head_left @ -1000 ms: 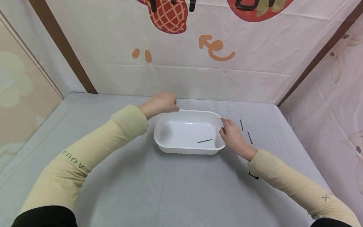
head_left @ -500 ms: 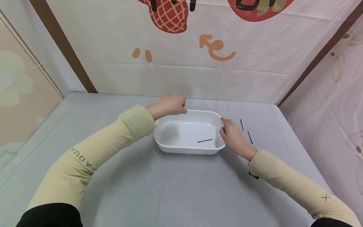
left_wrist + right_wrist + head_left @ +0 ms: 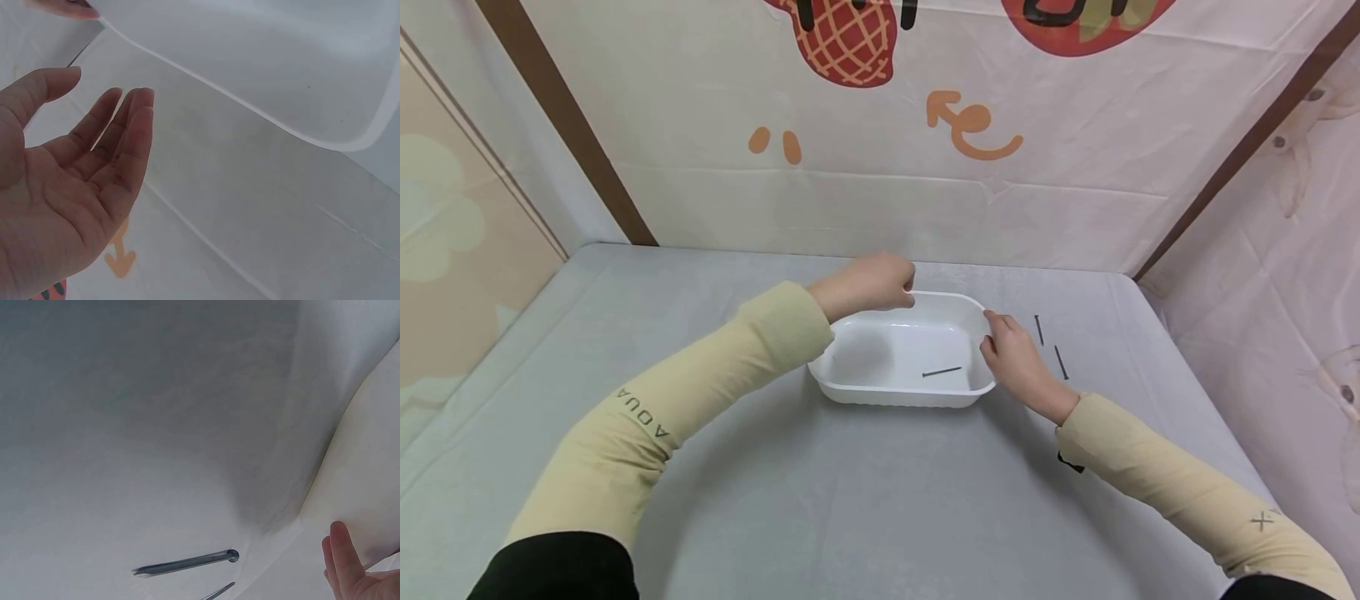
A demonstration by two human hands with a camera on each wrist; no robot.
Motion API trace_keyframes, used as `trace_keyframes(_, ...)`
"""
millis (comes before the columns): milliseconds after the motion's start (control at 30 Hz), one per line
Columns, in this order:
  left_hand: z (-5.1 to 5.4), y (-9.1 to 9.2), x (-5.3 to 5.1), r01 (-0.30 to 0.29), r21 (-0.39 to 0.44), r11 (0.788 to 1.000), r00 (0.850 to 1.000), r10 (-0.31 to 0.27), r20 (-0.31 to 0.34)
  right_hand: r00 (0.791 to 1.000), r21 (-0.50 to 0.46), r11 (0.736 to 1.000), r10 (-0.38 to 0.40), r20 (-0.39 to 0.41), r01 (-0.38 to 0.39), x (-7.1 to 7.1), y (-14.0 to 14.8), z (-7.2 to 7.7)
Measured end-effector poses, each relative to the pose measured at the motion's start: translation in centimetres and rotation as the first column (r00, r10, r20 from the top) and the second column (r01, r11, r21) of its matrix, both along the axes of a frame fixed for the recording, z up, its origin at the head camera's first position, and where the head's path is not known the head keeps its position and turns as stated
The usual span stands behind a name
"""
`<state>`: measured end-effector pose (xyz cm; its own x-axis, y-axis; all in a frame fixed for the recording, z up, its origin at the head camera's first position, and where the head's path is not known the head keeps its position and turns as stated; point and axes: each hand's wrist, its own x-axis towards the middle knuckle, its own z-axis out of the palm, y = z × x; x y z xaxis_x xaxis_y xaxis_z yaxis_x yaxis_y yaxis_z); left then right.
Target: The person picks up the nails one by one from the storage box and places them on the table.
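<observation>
A white plastic tray (image 3: pixel 895 397) sits on the table with one nail (image 3: pixel 942 372) lying inside it. My left hand (image 3: pixel 871 283) hovers over the tray's far rim. In the left wrist view, the left hand's fingers (image 3: pixel 139 140) are loosely bent, apart from the thumb, and hold nothing. At the tray's right end, my right hand (image 3: pixel 1018 362) grips the rim, thumb toward the inside and fingers along the outside. Two more nails lie on the cloth to its right: an upper nail (image 3: pixel 1039 330) and a lower nail (image 3: pixel 1061 362). One nail (image 3: pixel 187 563) shows large in the right wrist view.
A grey-blue cloth covers the table (image 3: pixel 850 492). Just behind the table's far edge hangs a pale printed curtain (image 3: pixel 865 200). More fabric panels stand at the left (image 3: pixel 467 250) and at the right (image 3: pixel 1262 250).
My left hand has slid rightward along the tray's far rim. The right hand, the tray and the nails have stayed put.
</observation>
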<state>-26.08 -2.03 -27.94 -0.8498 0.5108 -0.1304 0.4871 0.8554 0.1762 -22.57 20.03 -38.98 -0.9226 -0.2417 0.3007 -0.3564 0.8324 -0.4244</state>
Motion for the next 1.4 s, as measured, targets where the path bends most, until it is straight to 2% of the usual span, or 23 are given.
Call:
trace_keyframes(200,-0.5,0.6,-0.5,0.06,0.001,0.998,0.998,-0.06,-0.005,1.0,0.003,1.0,-0.005,-0.002,0.005,0.0,0.0,0.0)
trace_keyframes(367,-1.5,0.9,-1.1,0.127,-0.002,0.992,0.992,-0.126,0.024,1.0,0.006,1.0,-0.005,-0.008,0.006,-0.1,0.0,-0.1)
trace_keyframes(500,-2.3,1.3,-1.4,0.153,-0.007,0.988,0.987,-0.153,0.056,1.0,0.012,1.0,-0.011,-0.005,0.011,-0.1,0.0,-0.2)
trace_keyframes(900,-3.8,2.6,-1.9,0.243,0.015,0.97,0.968,-0.243,0.061,1.0,0.018,1.0,-0.018,0.017,0.018,0.0,0.0,-0.2)
trace_keyframes(1400,-5.8,3.6,-2.4,0.39,0.052,0.919,0.917,-0.393,0.068,1.0,0.021,1.0,-0.016,-0.007,0.016,-0.1,0.0,-0.3)
